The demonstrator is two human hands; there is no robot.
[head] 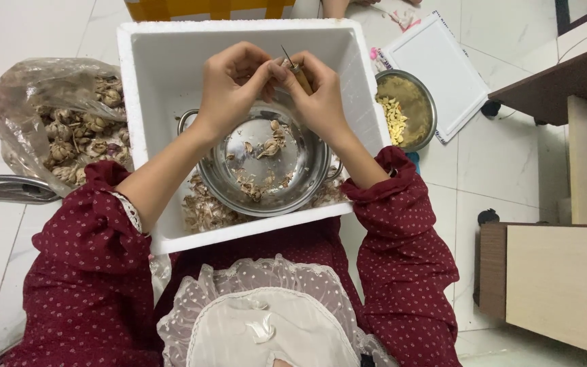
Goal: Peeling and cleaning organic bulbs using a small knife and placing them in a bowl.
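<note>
Both hands meet over a steel pot [307, 178] that sits inside a white foam box [151, 88]. My right hand [321, 95] grips a small knife with a wooden handle [299, 76], blade pointing up. My left hand [229, 85] pinches a small garlic clove against the knife; the clove is mostly hidden by my fingers. Garlic skins and bits [266, 146] lie in the pot, and more skins [205, 211] are heaped on the box floor beside it.
A clear plastic bag of whole garlic bulbs [76, 129] lies on the floor at left. A metal bowl with peeled cloves [405, 109] and a white lid [436, 68] sit at right. Wooden furniture [558, 278] stands at the right edge.
</note>
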